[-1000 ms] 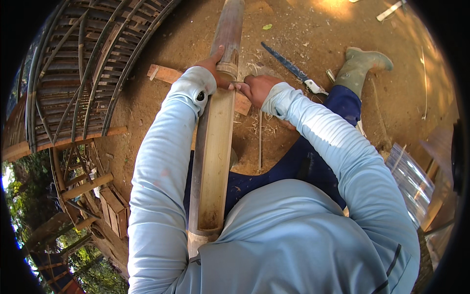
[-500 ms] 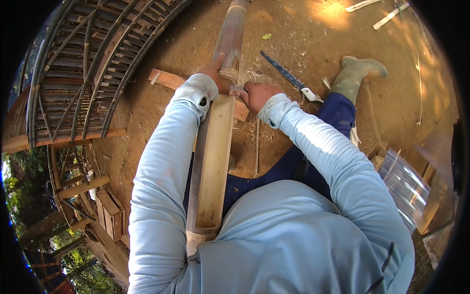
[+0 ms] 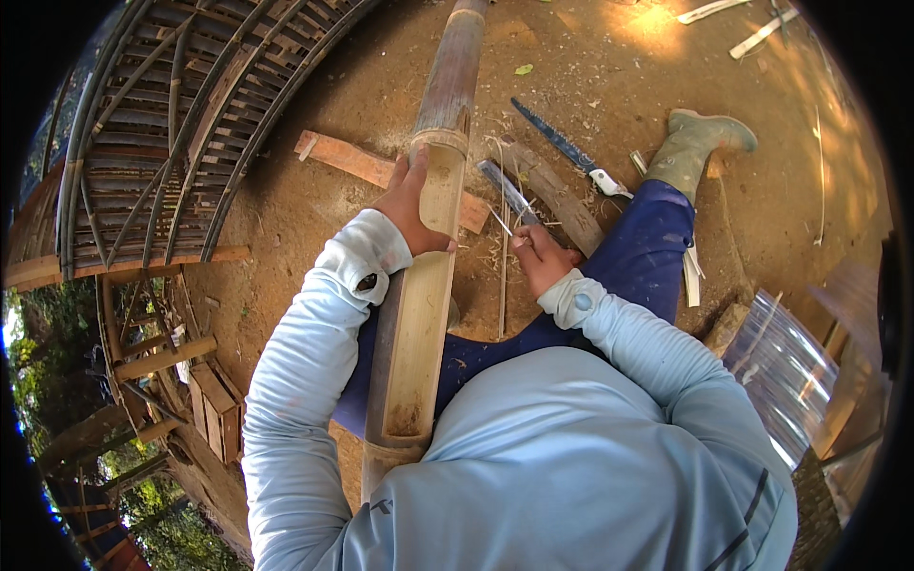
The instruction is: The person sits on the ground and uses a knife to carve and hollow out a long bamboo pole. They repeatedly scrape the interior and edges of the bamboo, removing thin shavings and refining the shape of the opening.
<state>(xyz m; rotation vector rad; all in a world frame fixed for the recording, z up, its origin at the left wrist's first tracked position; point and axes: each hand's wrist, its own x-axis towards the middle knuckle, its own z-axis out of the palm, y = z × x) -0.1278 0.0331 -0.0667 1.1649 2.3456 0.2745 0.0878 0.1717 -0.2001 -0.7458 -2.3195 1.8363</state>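
Note:
A long bamboo pole (image 3: 411, 352) runs away from my body, with a long opening cut in its upper side that bares the pale hollow. My left hand (image 3: 409, 214) rests on the pole at the far part of this opening. Its fingers reach along the left rim and its thumb crosses the hollow. To the right of the pole, my right hand (image 3: 546, 257) is closed, with a thin pale blade-like piece (image 3: 500, 221) sticking out from the fingertips. A broad grey blade (image 3: 507, 192) runs down to that hand; whether the hand grips it too, I cannot tell.
A brown log (image 3: 564, 205) and a pruning saw (image 3: 562, 147) lie on the dirt. A reddish board (image 3: 347, 157) passes under the pole. My booted leg (image 3: 695, 147) stretches right. Bamboo slats (image 3: 143, 124) stand left, clear plastic sheeting (image 3: 781, 357) right.
My right hand has drawn back from the pole, toward my body and to the right. My left hand has slid nearer along the pole, and the far end of the opening now shows.

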